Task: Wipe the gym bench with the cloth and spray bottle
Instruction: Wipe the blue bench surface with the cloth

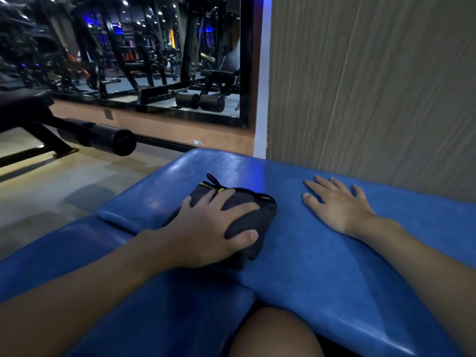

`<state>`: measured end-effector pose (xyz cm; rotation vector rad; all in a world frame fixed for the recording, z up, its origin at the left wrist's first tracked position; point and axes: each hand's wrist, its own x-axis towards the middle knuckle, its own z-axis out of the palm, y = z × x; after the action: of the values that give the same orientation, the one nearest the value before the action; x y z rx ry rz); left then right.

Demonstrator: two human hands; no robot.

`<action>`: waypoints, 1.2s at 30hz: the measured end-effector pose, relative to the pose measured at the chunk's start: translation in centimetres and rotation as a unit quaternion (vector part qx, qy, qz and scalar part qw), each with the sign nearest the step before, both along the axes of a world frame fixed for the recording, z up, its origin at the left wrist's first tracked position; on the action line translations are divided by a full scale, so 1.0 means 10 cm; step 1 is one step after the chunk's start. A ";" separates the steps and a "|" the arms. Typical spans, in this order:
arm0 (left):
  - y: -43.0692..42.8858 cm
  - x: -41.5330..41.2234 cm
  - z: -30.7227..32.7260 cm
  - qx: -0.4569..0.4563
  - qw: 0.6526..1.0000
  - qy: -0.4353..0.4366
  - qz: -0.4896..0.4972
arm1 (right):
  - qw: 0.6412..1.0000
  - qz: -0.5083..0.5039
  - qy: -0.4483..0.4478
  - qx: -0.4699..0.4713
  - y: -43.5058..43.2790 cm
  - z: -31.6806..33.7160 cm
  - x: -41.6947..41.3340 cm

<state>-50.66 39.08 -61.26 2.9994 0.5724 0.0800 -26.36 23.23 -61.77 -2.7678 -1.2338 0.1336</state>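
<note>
**Blue bench, dark cloth under the left hand**

Blue vinyl padding is filling the lower half of the view: the bench (pixel 309 253) is running in two cushions with a seam between them. On the farther cushion, near the middle of the bench, a dark grey cloth (pixel 260 217) with yellow-green trim and a small loop is lying bunched. The left hand (pixel 213 228) is pressing down on it, palm down, fingers spread apart over the top and thumb lying along the near edge. The right hand (pixel 337 204) is resting flat on the bare bench to the right of the cloth, apart from it, fingers straight and splayed, holding nothing. A bare knee (pixel 275 333) is showing below the near edge of the bench. Beyond the far right of the bench a grey textured wall (pixel 373 86) is standing; beyond its far left a framed mirror (pixel 154 60) is reflecting gym machines. Left of the bench, a black padded roller (pixel 113 140) is sticking out above the pale floor (pixel 64 191).
</note>
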 end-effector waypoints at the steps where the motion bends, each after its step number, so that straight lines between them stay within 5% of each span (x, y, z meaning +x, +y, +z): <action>1: -0.01 -0.02 0.01 -0.002 1.000 0.000 0.000 | 1.000 -0.002 -0.003 -0.009 0.00 0.01 -0.01; 20: 1.00 1.84 0.04 -0.028 0.999 -0.011 0.044 | 1.000 0.005 -0.026 0.010 0.42 -0.09 -0.09; 36: 0.26 -0.26 0.05 0.013 1.000 0.020 -0.002 | 1.000 0.005 -0.008 0.012 0.34 -0.03 -0.15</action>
<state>-53.31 41.64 -60.81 3.0333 0.5739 0.0274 -27.90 26.66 -62.07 -2.7483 -1.2437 0.0982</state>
